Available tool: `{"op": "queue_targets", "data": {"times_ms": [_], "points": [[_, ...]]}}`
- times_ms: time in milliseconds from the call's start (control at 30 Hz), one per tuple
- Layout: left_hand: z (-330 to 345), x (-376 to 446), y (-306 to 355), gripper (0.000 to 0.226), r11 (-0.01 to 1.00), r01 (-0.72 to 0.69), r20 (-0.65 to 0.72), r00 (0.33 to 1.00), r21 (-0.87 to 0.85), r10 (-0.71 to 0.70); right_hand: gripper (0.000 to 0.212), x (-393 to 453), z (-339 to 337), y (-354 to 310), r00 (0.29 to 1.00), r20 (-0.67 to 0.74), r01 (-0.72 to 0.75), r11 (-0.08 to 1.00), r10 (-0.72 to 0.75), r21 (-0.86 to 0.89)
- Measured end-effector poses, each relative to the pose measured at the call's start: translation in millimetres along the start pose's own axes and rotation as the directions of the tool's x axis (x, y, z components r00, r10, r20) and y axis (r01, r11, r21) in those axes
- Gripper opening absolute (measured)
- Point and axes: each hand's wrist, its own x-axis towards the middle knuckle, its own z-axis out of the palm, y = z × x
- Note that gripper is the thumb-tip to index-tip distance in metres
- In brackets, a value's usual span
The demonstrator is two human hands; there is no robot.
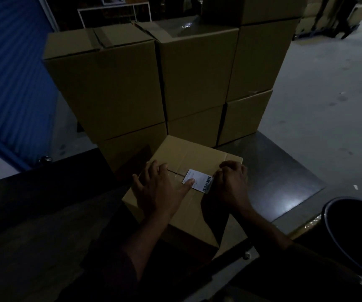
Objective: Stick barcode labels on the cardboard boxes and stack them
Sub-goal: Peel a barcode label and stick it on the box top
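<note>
Head view: barcode label (198,181) partly hidden under left hand (161,189).

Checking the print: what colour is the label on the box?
White label with black barcode stripes, in the head view.

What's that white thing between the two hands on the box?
A barcode label on the box top, seen in the head view. The left hand presses it; the right hand is at its other edge.

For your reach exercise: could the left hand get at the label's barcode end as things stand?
Probably yes. The left hand already touches the label with a fingertip, and the strip between it and the barcode end is bare; the right hand sits at that end, though.
</note>
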Motion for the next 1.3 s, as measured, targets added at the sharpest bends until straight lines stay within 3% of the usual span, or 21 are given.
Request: {"op": "queue_targets", "data": {"times_ms": [200, 400, 533, 667, 900, 1033, 1167, 1300], "points": [[-1, 0, 0, 0.112, 1.0, 0.011, 0.007, 1.0, -0.005, -0.011, 0.076, -2, 0, 0, 1.0, -0.011, 0.003, 1.0, -0.003, 0.025], [-3, 0, 1, 0.112, 1.0, 0.01, 0.03, 1.0, -0.008, -0.01, 0.047, 4, 11, 7, 0.999, 0.0, -0.048, 0.993, 0.048, -0.108], [-2, 1, 0, 0.11, 1.0, 0.011, 0.032, 0.999, -0.007, -0.011, 0.029, -5, 1, -4, 0.995, -0.101, -0.024, 0.994, 0.014, -0.104], [-4, 0, 1, 0.109, 1.0, -0.003, 0.022, 1.0, -0.006, 0.003, 0.019, -6, 2, -5, 0.998, -0.029, 0.045, 0.986, -0.051, -0.16], [-2, -1, -2, 0.081, 0.999, -0.024, 0.005, 1.0, 0.027, 0.024, 0.033, -1, -1, -9, 1.0, 0.008, 0.031, 0.998, -0.03, -0.059], [0, 0, -4, 0.064, 0.999, -0.022, 0.027, 0.999, 0.028, 0.021, 0.028, 0, 0, -5, 0.999, 0.034, 0.026, 1.0, -0.026, 0.003], [-2, -1, -1, 0.058, 1.0, -0.005, 0.048, 0.999, 0.014, 0.005, 0.051, 2, 0, 0, 0.996, 0.06, 0.056, 0.995, -0.061, 0.088], [-2, 0, 0, 0.049, 1.0, 0.005, 0.043, 0.999, -0.001, -0.005, 0.041, 0, -2, 3, 0.996, 0.054, 0.059, 0.986, -0.069, 0.155]]}}
